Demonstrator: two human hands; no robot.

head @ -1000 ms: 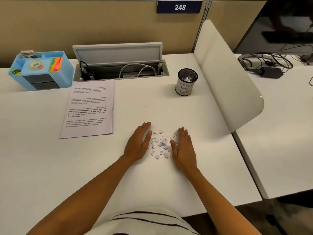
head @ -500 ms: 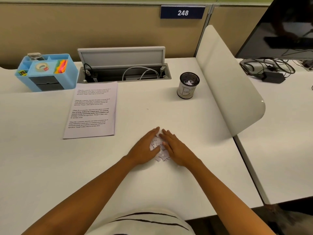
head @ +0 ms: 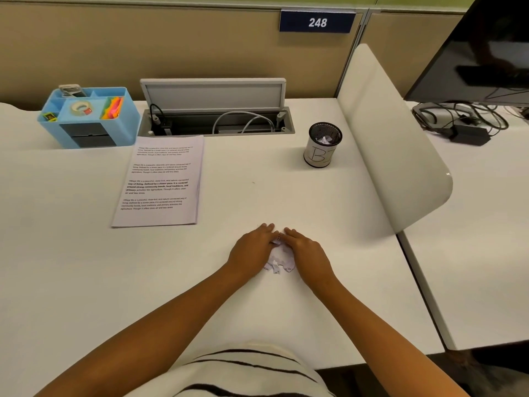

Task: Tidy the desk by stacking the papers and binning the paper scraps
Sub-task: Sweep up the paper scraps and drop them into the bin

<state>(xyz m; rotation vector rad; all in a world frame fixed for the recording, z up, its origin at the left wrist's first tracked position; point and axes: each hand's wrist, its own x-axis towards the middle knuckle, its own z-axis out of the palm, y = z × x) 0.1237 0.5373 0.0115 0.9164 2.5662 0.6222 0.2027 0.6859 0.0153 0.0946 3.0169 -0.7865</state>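
You are cupping the paper scraps (head: 282,257) between your left hand (head: 252,250) and right hand (head: 307,253), grip narrow, palms flat on the worktop (head: 257,181). Be closing under the pile before lifting toward the bin (head: 323,144); the stacked papers (head: 160,181) are lying far left.

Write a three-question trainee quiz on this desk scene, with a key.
1. True or false: the paper scraps lie between the left hand and right hand.
2. The mesh bin stands: A) on the stacked papers, B) right of them, C) inside the blue organiser.
3. What number is on the blue sign?

Key: 1 true; 2 B; 3 248.
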